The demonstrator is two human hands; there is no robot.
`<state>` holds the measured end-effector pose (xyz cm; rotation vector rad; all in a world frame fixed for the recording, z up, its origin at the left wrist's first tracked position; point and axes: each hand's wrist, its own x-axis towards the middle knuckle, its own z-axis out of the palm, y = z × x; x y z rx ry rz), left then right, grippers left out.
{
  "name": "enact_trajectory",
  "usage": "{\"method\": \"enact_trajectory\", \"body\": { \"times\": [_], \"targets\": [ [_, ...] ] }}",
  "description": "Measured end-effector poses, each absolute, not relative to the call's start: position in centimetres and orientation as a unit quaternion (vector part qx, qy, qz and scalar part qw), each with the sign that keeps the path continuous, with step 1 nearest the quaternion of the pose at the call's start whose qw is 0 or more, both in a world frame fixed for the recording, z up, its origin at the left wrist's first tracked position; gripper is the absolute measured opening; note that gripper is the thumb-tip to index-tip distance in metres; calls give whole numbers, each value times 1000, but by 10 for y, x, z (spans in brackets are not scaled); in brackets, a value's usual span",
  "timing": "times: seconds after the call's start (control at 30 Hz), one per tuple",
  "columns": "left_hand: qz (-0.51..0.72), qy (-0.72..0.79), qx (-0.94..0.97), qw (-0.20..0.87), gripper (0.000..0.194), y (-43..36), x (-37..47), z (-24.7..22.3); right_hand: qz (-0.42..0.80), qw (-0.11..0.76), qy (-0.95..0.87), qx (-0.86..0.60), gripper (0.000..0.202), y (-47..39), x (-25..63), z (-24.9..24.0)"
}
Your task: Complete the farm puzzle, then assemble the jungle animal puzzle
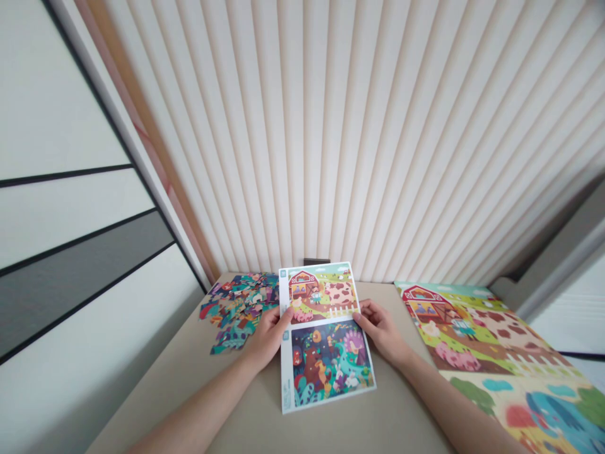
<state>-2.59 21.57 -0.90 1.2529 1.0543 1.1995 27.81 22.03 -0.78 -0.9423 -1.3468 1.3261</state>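
Note:
Between my two hands is a white-edged picture card (331, 359), tilted up off the table. Its upper half shows a farm with a red barn and a cow; the lower half shows a dark forest with animals. My left hand (270, 334) grips the left edge, thumb on the front. On the opposite edge my right hand (382, 331) pinches the card the same way, its other fingers partly hidden behind. Loose jigsaw pieces (241, 306) in dark teal, purple and red lie heaped beyond my left hand.
An assembled farm puzzle (477, 328) lies at the right, with a blue elephant picture (558, 416) nearer me. The beige table (189, 403) meets a white pleated curtain (331, 139) at the back. A small dark object (316, 261) shows behind the card.

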Motion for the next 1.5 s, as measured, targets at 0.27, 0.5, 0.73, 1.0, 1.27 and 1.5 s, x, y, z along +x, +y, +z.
{"method": "enact_trajectory", "body": {
  "times": [0.27, 0.5, 0.73, 1.0, 1.27, 1.5],
  "targets": [
    [540, 392, 528, 525, 90, 215, -20, -3, 561, 528, -499, -396, 65, 222, 281, -3],
    [531, 390, 600, 454, 70, 210, -20, -10, 476, 533, -572, -403, 89, 221, 287, 3],
    [544, 436, 693, 185, 29, 209, -24, -15, 343, 487, -661, -457, 45, 230, 293, -2],
    [571, 398, 703, 145, 42, 204, -20, -25, 83, 516, -739, -425, 10, 228, 302, 15],
    [516, 438, 723, 138, 17, 202, -15, -2, 188, 584, -677, -407, 18, 219, 287, 2],
    [521, 446, 718, 122, 19, 203, -15, -8, 421, 481, -608, -470, 64, 236, 292, -5]
  ]
}}
